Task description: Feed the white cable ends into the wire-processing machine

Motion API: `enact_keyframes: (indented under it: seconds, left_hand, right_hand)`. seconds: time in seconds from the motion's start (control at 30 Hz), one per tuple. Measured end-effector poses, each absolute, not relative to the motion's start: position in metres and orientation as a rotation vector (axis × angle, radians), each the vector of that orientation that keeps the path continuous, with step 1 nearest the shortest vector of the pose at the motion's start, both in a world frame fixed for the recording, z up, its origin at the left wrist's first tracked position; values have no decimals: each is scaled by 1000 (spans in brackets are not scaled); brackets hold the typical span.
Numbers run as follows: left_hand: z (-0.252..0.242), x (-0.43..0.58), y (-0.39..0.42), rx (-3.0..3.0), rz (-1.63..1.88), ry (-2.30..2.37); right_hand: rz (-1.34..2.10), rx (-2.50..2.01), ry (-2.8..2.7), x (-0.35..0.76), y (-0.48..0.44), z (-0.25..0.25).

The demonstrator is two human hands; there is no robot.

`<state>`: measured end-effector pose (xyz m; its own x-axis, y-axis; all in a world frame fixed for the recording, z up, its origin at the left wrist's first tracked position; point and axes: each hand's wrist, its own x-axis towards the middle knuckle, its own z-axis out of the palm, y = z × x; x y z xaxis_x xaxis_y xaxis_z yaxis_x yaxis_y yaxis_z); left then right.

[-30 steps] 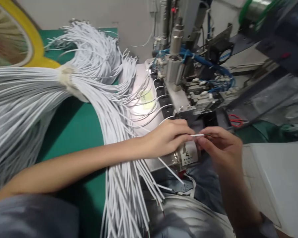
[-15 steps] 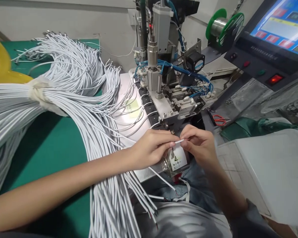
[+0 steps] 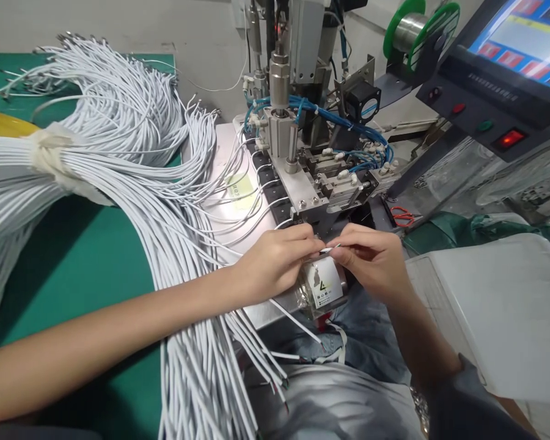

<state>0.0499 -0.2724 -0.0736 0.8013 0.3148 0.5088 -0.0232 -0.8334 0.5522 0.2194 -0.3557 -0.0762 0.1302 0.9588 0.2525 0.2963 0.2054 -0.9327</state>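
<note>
My left hand pinches a white cable close to its end, in front of the machine. At that end my right hand has its thumb and fingertips closed on the thin inner wires, where a dark strand shows. Both hands hover over a label with a warning triangle. Behind them stands a bench machine with several white cables lying in its row of black slots. A thick bundle of white cables runs under my left forearm, its stripped ends hanging at the table's front edge.
A tie binds the bundle on the green mat. At the right are a control panel with a screen, a wire spool, red-handled scissors and a white bin lid. Something yellow sits far left.
The view has shifted slightly. My fingers have shifted at the cable's end; a reddish wire showed there before, a dark one now. Both hands remain close together.
</note>
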Motion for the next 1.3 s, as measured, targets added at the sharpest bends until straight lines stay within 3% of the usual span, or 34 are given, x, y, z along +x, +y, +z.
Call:
enact_keyframes:
  seconds: [0.37,0.5,0.63,0.73,0.97,1.3]
  left_hand:
    - [-77,53,-280,2301,973,317]
    - [-78,52,-279,2398,1030,303]
    - [-80,49,-275,2862,1064,330]
    - [-79,48,-274,3017,1041,365]
    - [-78,54,-277,2309,843,405]
    - [-93,56,-263,2953,126,634]
  right_hand:
    - [631,-1237,-1230,200,-353,-88]
    - [362,-1241,-1279,193,-355,-93]
    - [108,-1421,-1520,199,-356,-86]
    - [236,-1467,-1606,204,-353,-79]
    - [339,-1364,-1331,196,-353,-87]
    - [821,-1483,-1183,231,-331,-135]
